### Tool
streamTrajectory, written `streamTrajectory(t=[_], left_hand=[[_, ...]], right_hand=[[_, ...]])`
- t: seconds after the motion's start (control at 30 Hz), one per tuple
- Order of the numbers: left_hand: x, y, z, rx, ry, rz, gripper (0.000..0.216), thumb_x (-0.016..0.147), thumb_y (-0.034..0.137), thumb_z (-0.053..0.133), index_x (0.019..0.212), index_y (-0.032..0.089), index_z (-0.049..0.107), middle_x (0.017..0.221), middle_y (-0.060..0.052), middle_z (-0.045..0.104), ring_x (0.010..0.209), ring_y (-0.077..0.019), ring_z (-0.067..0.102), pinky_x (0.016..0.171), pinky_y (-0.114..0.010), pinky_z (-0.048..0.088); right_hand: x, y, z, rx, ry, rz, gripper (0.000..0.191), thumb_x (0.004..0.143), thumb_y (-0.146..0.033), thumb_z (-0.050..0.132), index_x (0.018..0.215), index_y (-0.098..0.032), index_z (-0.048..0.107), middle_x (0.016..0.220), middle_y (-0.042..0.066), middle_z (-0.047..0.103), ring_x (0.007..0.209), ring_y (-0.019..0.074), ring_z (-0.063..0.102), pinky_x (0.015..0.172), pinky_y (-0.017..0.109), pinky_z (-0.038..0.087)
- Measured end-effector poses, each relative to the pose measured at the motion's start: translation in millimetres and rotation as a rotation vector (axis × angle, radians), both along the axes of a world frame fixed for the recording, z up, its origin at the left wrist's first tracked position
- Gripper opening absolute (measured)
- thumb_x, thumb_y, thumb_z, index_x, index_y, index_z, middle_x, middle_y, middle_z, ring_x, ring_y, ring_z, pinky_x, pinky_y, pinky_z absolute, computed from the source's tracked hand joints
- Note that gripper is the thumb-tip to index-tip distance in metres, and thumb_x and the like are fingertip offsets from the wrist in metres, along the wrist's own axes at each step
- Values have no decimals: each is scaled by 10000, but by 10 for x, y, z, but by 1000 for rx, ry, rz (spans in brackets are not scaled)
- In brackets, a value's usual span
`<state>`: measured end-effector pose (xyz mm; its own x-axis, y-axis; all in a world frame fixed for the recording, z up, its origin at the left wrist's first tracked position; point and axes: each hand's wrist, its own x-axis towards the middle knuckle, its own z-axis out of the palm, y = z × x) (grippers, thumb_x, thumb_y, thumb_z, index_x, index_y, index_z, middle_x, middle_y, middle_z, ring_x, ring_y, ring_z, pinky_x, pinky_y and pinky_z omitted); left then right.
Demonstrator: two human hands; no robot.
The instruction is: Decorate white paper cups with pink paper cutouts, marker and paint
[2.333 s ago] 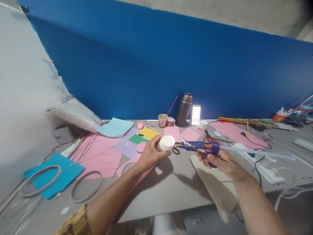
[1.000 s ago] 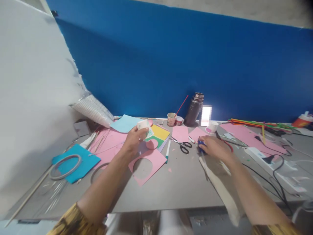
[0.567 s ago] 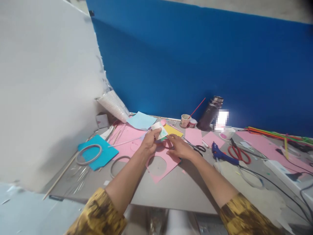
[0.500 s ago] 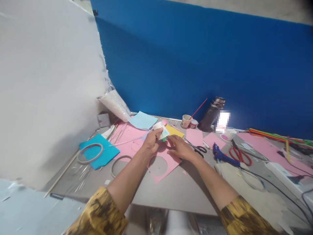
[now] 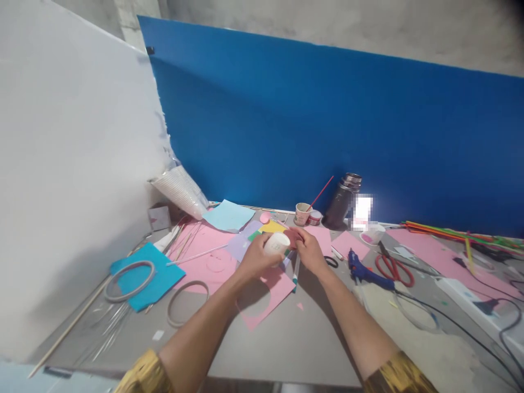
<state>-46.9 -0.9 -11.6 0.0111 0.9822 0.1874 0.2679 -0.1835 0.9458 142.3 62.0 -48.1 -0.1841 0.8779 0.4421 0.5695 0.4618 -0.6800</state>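
My left hand [image 5: 254, 257] grips a small white paper cup [image 5: 277, 243], held on its side a little above the table. My right hand [image 5: 308, 252] is right beside it and pinches a small pink paper disc [image 5: 291, 236] against the cup's end. Below the hands lie a pink sheet with a round hole [image 5: 262, 292] and a teal-capped marker [image 5: 295, 268]. The blue glue gun [image 5: 359, 267] lies on the table to the right of my right hand, untouched.
Coloured paper sheets cover the grey table [image 5: 303, 338]. Black scissors [image 5: 329, 261] and red scissors [image 5: 393, 268] lie near the glue gun. Two metal rings [image 5: 187, 296] sit at the left by a teal sheet [image 5: 143, 275]. A dark flask [image 5: 342, 200] and a sleeve of cups [image 5: 180, 191] stand at the back.
My right hand has put the glue gun down on the table, reached over to the pink papers and come up with a pink disc. Both hands now meet at the cup.
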Motion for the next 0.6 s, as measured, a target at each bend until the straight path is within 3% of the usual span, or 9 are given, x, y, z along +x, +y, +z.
streamTrajectory(t=[0.07, 0.2, 0.4, 0.6], left_hand=[[24, -25, 15, -3, 98, -54, 412, 623, 230, 752, 1026, 166, 702, 1031, -59, 696, 930, -242, 637, 748, -311, 504], [18, -30, 24, -54, 101, -151, 362, 668, 255, 719, 1018, 165, 694, 944, -34, 700, 816, -215, 643, 648, -286, 494], [-12, -18, 31, -50, 71, -140, 407, 668, 260, 717, 1064, 172, 687, 1003, -41, 712, 890, -236, 667, 724, -313, 512], [-40, -1, -16, -75, 74, -79, 680, 647, 311, 771, 1282, 154, 585, 1246, -119, 662, 1057, -279, 660, 829, -360, 534]], right_hand=[[4, -49, 93, 17, 53, 30, 566, 796, -102, 419, 1294, -201, 669, 1283, 65, 724, 1194, 228, 664, 1036, 394, 520], [3, -185, 245, -15, 110, 158, 664, 724, -54, 430, 1319, -234, 662, 1347, 44, 690, 1276, 236, 618, 1125, 428, 456], [27, -329, 355, -154, 103, 339, 804, 662, -30, 497, 1427, -263, 580, 1481, 46, 586, 1374, 264, 535, 1168, 463, 410], [0, -397, 420, -177, 172, 392, 643, 732, -96, 573, 1355, -246, 625, 1441, 70, 608, 1305, 270, 579, 1098, 447, 480]])
